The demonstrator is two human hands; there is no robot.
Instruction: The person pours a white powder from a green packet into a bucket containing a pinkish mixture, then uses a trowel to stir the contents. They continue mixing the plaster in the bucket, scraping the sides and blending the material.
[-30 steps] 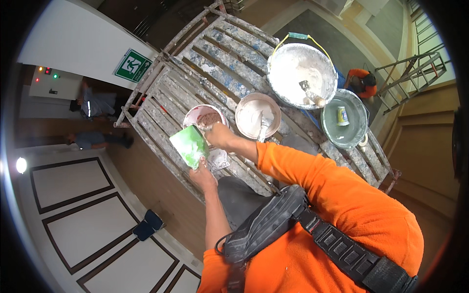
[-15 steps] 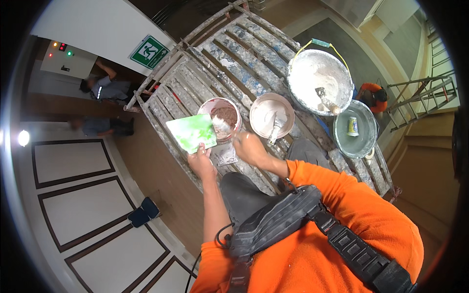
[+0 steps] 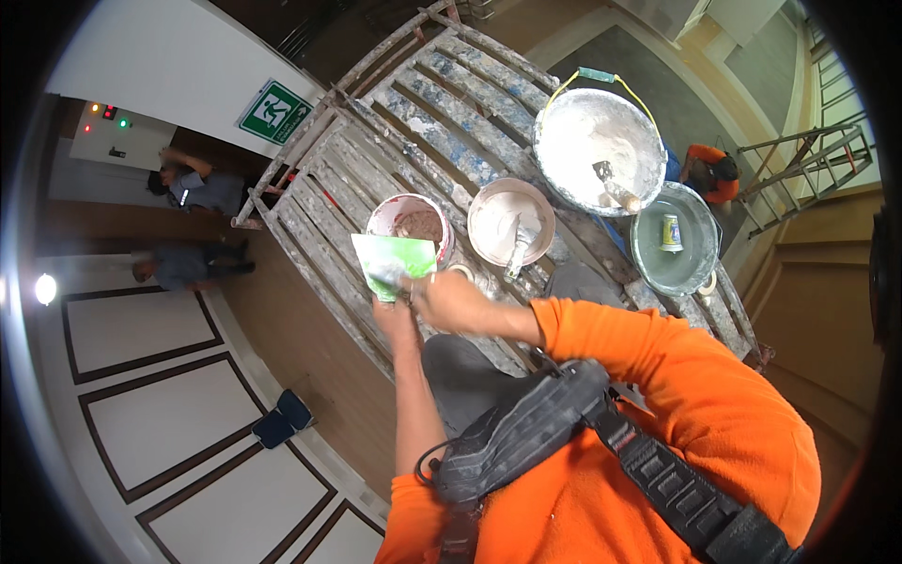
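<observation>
Compared with half a second ago, the green board is shifted to the right relative to the small pail of brown paste, so that the pail's near rim is now covered by it. The board is held by the left hand, with the fingers clamped on its lower edge. The right hand, which was apart from the board and beside the pail, is now brought across to the board's lower right corner. A pale ring is now seen just beyond the right hand, and the whitish patch previously seen on the slatted platform below the pail is covered. In the background, the raised arm of a person in grey is drawn in nearer the head.

The right hand's fingertips are blurred by motion; whether they are together, apart or closed on a tool cannot be told. The underside of the board is hidden, as are most of the left fingers. Part of the brown paste is cut off by the board's upper edge.
</observation>
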